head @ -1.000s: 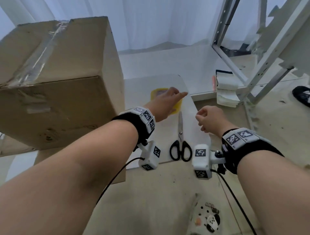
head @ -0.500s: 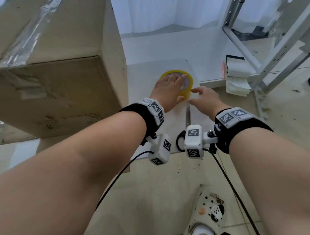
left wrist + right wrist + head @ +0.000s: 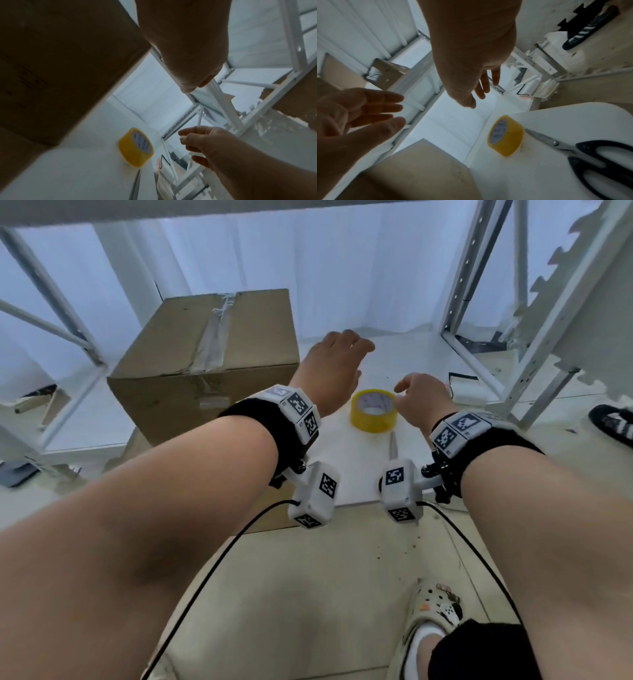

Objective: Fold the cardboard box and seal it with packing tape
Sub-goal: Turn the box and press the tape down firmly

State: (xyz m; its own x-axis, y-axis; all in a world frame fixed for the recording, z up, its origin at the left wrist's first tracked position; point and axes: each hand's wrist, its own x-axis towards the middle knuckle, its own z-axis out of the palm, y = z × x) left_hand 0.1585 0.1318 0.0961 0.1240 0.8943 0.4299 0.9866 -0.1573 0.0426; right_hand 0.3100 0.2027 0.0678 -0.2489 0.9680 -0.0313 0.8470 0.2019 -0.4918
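One cardboard box (image 3: 205, 361), one roll of yellow packing tape (image 3: 374, 414), one pair of scissors (image 3: 583, 152) and two bare hands make up the scene. The box stands on the white tabletop (image 3: 352, 470) at its left side, closed, with its top flaps meeting in a seam that runs front to back. Wrinkled clear tape (image 3: 214, 337) covers that seam and laps down onto the front face, where a short strip also crosses it. The brown card is scuffed, with faint print on the side panel.

The tape roll lies flat on the tabletop just right of the box, its printed white core facing up. The black-handled scissors lie closed on the tabletop beside the roll, blade tips pointing at it; in the head view only part of the blades shows, behind a wrist camera.

The left hand (image 3: 330, 371) hangs above the tabletop between box and roll, its fingers (image 3: 385, 106) spread nearly straight, palm down, holding nothing. The right hand (image 3: 423, 400) hovers just right of the roll, fingers (image 3: 190, 135) loosely bent and relaxed, also empty; whether it touches the roll's edge cannot be told.

Each wrist wears one black band with marker blocks. White metal shelving frames (image 3: 479, 302) stand behind, and one decorated clog (image 3: 433, 614) shows on the floor.
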